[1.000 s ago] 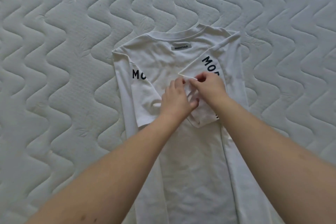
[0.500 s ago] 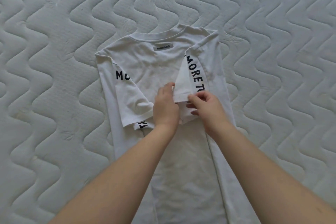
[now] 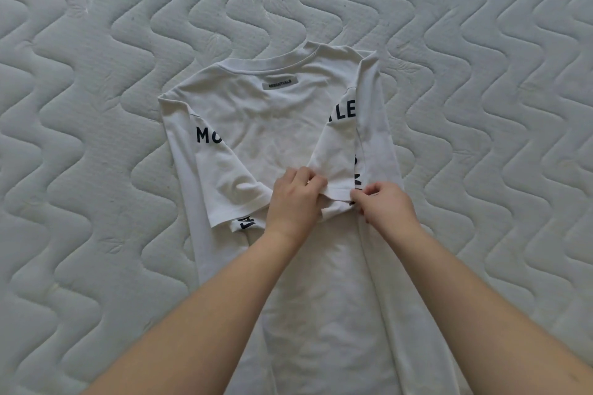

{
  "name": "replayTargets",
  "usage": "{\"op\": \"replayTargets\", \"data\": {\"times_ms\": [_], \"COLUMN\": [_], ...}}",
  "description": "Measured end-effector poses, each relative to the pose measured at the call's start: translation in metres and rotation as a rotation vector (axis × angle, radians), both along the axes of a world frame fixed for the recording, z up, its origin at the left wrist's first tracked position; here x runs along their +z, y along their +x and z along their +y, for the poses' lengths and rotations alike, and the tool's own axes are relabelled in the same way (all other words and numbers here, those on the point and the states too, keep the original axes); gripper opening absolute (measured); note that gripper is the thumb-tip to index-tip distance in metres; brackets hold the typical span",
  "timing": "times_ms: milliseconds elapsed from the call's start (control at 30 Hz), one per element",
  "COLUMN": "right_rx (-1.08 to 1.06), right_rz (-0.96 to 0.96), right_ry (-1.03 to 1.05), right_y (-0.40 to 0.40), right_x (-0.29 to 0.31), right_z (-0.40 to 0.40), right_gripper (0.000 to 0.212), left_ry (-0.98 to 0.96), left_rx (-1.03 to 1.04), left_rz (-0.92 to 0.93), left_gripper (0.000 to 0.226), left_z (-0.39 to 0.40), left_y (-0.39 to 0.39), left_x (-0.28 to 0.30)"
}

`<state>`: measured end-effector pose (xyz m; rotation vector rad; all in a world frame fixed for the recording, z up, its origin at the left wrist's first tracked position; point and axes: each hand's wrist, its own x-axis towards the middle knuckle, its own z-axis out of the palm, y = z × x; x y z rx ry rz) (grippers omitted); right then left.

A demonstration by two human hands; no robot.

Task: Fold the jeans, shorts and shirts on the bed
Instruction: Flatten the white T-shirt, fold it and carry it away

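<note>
White shirt point(image 3: 272, 125) on quilted bed point(image 3: 96, 74), both side edges folded inward.
Nearest: two bare forearms reaching in from the near edge. Beyond: left hand point(image 3: 293, 199) and right hand point(image 3: 383, 204) side by side, each pinching the hem of the right sleeve point(image 3: 337, 154), folded onto the shirt body. Left sleeve point(image 3: 231, 183) flat, lettering "MO" showing. Farthest: grey neck label point(image 3: 280, 84) below the collar point(image 3: 269, 61), collar toward the far side.

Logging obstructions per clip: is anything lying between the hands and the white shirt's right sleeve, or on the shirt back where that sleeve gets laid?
Nothing visible. The left hand and right hand already pinch the hem of the right sleeve of the white cotton T-shirt; its back panel is bare fabric.
</note>
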<state>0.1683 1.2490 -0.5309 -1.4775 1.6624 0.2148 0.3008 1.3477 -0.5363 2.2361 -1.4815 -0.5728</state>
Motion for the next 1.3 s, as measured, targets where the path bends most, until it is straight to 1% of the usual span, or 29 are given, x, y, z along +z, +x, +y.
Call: {"op": "replayTargets", "data": {"times_ms": [33, 67, 133, 200, 233, 300, 400, 500, 567, 633, 700, 767, 833, 867, 900, 933, 1033, 1100, 1133, 1233, 1300], "right_rx": [0.034, 0.054, 0.046, 0.018, 0.008, 0.019, 0.177, 0.275, 0.305, 0.328, 0.356, 0.422, 0.518, 0.568, 0.618, 0.67, 0.841, 0.912, 0.933, 0.968, 0.99], "right_rz": [0.049, 0.045, -0.12, -0.274, -0.296, -0.261, -0.121, -0.06, -0.045, -0.03, 0.026, 0.05, -0.049, -0.118, -0.16, -0.16, 0.025, 0.071, 0.077, 0.105, 0.121], "right_ry": [-0.075, -0.163, -0.287, -0.343, -0.356, -0.348, -0.337, -0.362, -0.39, -0.437, -0.552, -0.73, -0.885, -0.919, -0.907, -0.845, -0.617, -0.586, -0.596, -0.605, -0.569], "right_y": [0.002, 0.006, 0.021, 0.044, 0.056, 0.08, 0.107, 0.12, 0.122, 0.12, 0.117, 0.112, 0.104, 0.1, 0.093, 0.084, 0.056, 0.047, 0.047, 0.049, 0.049], "right_x": [0.001, 0.002, 0.006, 0.006, 0.004, -0.001, -0.013, -0.021, -0.024, -0.026, -0.022, -0.017, -0.014, -0.016, -0.02, -0.025, -0.048, -0.059, -0.062, -0.068, -0.07], "right_z": [-0.007, -0.013, -0.029, -0.051, -0.065, -0.094, -0.13, -0.15, -0.157, -0.158, -0.155, -0.142, -0.114, -0.096, -0.08, -0.067, -0.059, -0.063, -0.065, -0.066, -0.069], "right_gripper": [0.02, 0.02, 0.015, 0.027, 0.034, 0.041, 0.028, 0.026, 0.024, 0.026, 0.029, 0.032, 0.037, 0.04, 0.043, 0.046, 0.056, 0.059, 0.06, 0.066, 0.068], "left_ry": [-0.008, -0.014, -0.023, -0.039, -0.042, -0.054, -0.099, -0.115, -0.079, 0.022, 0.111, 0.129, 0.133, 0.128, 0.11, 0.08, -0.036, -0.097, -0.109, -0.029, 0.043], "left_rx": [-0.006, -0.018, -0.056, -0.1, -0.124, -0.171, -0.242, -0.312, -0.337, -0.345, -0.363, -0.384, -0.386, -0.38, -0.374, -0.365, -0.328, -0.325, -0.35, -0.489, -0.493], "left_rz": [-0.002, -0.001, -0.001, -0.006, -0.004, -0.003, 0.0, -0.025, 0.001, 0.061, 0.071, 0.008, -0.069, -0.111, -0.147, -0.173, -0.212, -0.214, -0.226, -0.304, -0.326], "left_gripper": [0.027, 0.023, 0.02, 0.02, 0.02, 0.02, 0.017, 0.011, 0.009, 0.02, 0.03, 0.035, 0.038, 0.039, 0.039, 0.038, 0.035, 0.037, 0.041, 0.06, 0.065], "left_z": [0.0, -0.001, -0.003, -0.006, -0.007, -0.01, -0.017, -0.019, -0.019, -0.02, -0.021, -0.021, -0.021, -0.021, -0.02, -0.019, -0.013, -0.002, 0.007, 0.044, 0.063], "left_y": [0.0, 0.001, 0.003, 0.006, 0.007, 0.009, 0.01, 0.011, 0.013, 0.016, 0.016, 0.011, 0.005, 0.003, 0.002, 0.001, -0.003, -0.008, -0.009, -0.013, -0.019], "left_x": [-0.001, -0.001, -0.004, -0.006, -0.008, -0.01, -0.013, -0.017, -0.02, -0.023, -0.027, -0.031, -0.031, -0.032, -0.032, -0.032, -0.036, -0.04, -0.044, -0.049, -0.048]}}
